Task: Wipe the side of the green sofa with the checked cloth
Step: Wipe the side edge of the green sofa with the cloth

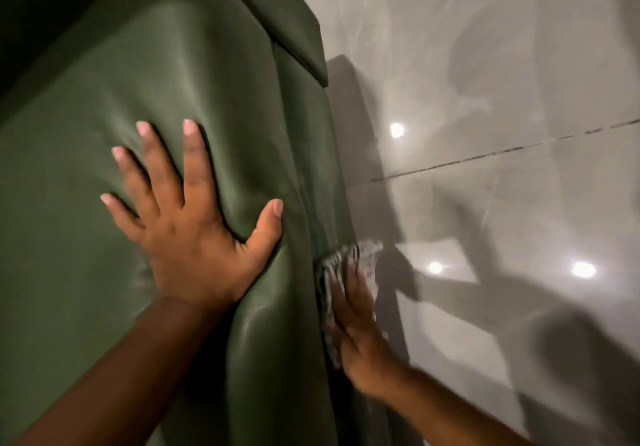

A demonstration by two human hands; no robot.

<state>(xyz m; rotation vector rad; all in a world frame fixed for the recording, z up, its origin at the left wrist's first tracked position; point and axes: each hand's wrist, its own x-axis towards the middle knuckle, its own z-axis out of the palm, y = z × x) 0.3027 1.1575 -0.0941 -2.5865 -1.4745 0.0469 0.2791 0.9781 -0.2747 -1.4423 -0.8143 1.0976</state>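
Observation:
The green sofa [145,75] fills the left half of the head view, its leather top dented and creased. My left hand [194,231] lies flat on that top, fingers spread, pressing into the padding and holding nothing. My right hand [356,328] is lower right, pressing the checked cloth [334,262] flat against the sofa's side. The cloth is grey and white and motion-blurred. It shows above and beside my fingers; the rest is hidden under my palm.
A glossy grey tiled floor [502,106] takes up the right half, with a dark grout line [485,155] and bright reflections of ceiling lights. My shadow falls across the tiles. A cushion edge of the sofa [301,40] juts out at the top.

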